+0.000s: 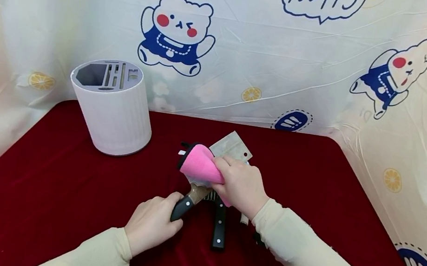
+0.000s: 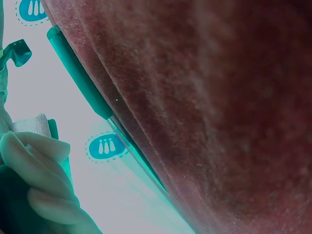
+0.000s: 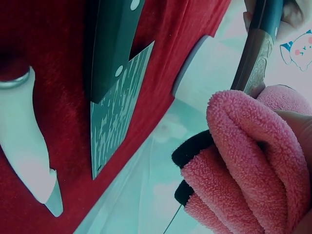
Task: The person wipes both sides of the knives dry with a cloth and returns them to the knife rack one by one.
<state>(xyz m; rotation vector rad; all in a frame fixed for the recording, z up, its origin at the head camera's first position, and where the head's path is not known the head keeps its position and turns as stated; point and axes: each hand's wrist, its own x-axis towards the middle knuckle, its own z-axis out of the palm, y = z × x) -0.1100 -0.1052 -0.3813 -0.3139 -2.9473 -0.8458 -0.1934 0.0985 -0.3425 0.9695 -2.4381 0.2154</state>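
Observation:
My left hand (image 1: 154,222) grips the black handle (image 1: 182,209) of a cleaver, whose brown bolster shows just beyond the fingers. The cleaver's broad blade (image 1: 232,144), with a small hole near its corner, slants up and away. A pink towel (image 1: 200,163) with black edging lies folded over the middle of that blade, hiding it. My right hand (image 1: 242,185) grips this towel against the blade. Beneath, on the table, lies another black-handled knife (image 1: 219,228); its patterned blade (image 3: 122,112) shows in the right wrist view. Beside it rests a white-handled tool (image 3: 24,136), its head mostly out of view.
A white round knife block (image 1: 115,112) with a grey slotted top stands at the back left. Dark red cloth (image 1: 58,201) covers the table. Patterned sheeting (image 1: 227,50) hangs behind and at the sides. A small black object (image 1: 259,239) is partly hidden under the right sleeve.

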